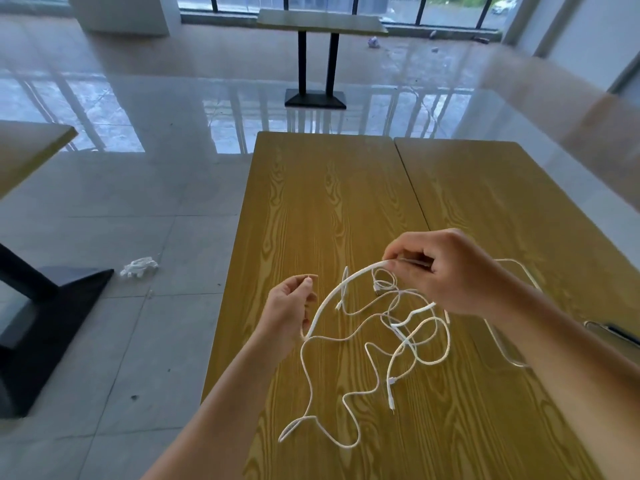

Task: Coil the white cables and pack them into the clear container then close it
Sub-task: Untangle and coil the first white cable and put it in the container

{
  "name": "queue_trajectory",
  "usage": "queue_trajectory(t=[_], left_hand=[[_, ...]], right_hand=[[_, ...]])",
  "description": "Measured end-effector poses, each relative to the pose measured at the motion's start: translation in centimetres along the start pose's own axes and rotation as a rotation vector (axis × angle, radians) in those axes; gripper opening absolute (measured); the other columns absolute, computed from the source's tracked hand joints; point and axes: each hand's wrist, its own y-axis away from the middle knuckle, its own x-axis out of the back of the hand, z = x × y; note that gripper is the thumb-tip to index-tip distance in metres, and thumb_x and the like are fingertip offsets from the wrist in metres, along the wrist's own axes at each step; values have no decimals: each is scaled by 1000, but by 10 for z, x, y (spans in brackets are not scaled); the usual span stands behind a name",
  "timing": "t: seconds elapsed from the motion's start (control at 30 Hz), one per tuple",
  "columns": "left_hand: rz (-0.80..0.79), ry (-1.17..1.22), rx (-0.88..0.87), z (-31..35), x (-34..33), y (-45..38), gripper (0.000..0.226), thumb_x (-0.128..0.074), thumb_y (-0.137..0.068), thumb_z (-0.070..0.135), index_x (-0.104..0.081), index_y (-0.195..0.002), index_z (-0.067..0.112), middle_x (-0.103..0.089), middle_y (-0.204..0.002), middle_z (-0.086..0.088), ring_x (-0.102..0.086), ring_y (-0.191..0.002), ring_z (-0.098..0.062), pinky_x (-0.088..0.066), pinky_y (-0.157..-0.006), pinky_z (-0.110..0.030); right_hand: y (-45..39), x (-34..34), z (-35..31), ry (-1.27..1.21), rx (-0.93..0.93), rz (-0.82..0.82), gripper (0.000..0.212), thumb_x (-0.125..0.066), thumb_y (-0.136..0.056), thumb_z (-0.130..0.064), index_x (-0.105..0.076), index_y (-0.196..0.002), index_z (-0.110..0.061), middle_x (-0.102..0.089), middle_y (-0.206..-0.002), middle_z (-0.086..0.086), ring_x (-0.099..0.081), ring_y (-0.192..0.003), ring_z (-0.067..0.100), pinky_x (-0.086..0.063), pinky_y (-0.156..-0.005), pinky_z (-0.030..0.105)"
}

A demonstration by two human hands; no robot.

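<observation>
Several white cables (408, 327) lie tangled on the yellow wood-grain table (311, 209). My right hand (453, 271) is raised above the tangle and pinches one end of a white cable between thumb and fingers. That cable arcs down to my left hand (291, 313), which holds it near the table's left side with fingers curled. The clear container (512, 306) lies on the table behind my right forearm, mostly hidden; only its rounded transparent rim shows.
The table's left edge runs close to my left hand, with tiled floor beyond. A second table top (519, 188) adjoins on the right. Crumpled white scrap (138, 267) lies on the floor. A black table base (41, 306) stands at left, another table (320, 22) far back.
</observation>
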Motion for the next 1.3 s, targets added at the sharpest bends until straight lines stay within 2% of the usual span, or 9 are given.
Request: queue_trajectory(t=[0.13, 0.3, 0.37, 0.6, 0.77, 0.87, 0.97, 1.13, 1.3], left_hand=[[-150, 121, 91, 16, -27, 16, 26, -50, -103, 28, -72, -104, 14, -66, -81, -6, -54, -58, -15, -49, -52, -30], [-376, 147, 160, 23, -45, 33, 63, -29, -97, 64, -71, -115, 20, -70, -95, -6, -61, -81, -20, -53, -71, -37], [-459, 115, 153, 24, -50, 39, 70, -30, -89, 72, -69, -118, 21, -69, -102, -7, -64, -89, -21, -55, -76, -43], [-718, 164, 136, 29, -72, 55, 55, -63, -83, 54, -62, -127, 21, -63, -122, -14, -65, -104, -34, -59, -75, -49], [-657, 91, 63, 35, -91, 60, 25, -56, -98, 30, -68, -118, 21, -67, -109, -12, -67, -90, -25, -57, -72, -42], [-504, 146, 67, 33, -98, 59, 34, -44, -102, 38, -73, -106, 20, -66, -95, -11, -63, -76, -22, -52, -60, -33], [-491, 237, 50, 33, -95, 55, 37, -45, -97, 40, -72, -108, 17, -66, -96, -14, -60, -76, -24, -48, -54, -30], [-477, 302, 20, 41, -82, 50, 44, -36, -103, 37, -68, -123, 13, -70, -113, -17, -66, -84, -27, -55, -66, -38], [-351, 495, -7, 48, -91, 45, 45, -30, -106, 36, -64, -127, 15, -68, -124, -19, -70, -101, -31, -57, -78, -45]], right_hand=[[-3, 10, 5, 15, 30, 114, 11, -65, -94, -18, -70, -85, -22, -54, -51, -10, -54, -52, 4, -41, -54, 8], [-6, 25, 23, 94, 36, 189, 11, -63, -94, -20, -70, -86, -20, -52, -49, -12, -54, -51, 1, -37, -49, 10], [-7, 30, 32, 107, 29, 224, 11, -64, -93, -21, -70, -85, -19, -50, -49, -14, -53, -48, 1, -38, -51, 14], [-2, 37, 59, 143, 69, 213, 9, -65, -93, -18, -70, -86, -16, -60, -56, -9, -53, -47, 7, -46, -50, 25], [-3, 42, 70, 145, 66, 212, 10, -64, -93, -19, -71, -87, -16, -63, -60, -8, -57, -51, 7, -53, -52, 32], [-4, 48, 76, 129, 40, 221, 9, -65, -93, -22, -70, -86, -18, -56, -56, -14, -50, -46, 0, -42, -50, 20], [-4, 58, 82, 98, 17, 150, 9, -68, -91, -29, -69, -85, -22, -56, -53, -9, -46, -43, 3, -40, -49, 18], [0, 75, 95, 62, 2, 26, 4, -71, -90, -28, -74, -94, -28, -63, -60, 5, -44, -45, 4, -41, -48, 14], [6, 73, 96, 85, -19, 53, 13, -66, -94, -24, -76, -102, -24, -65, -60, -8, -55, -49, 0, -43, -50, 12]])
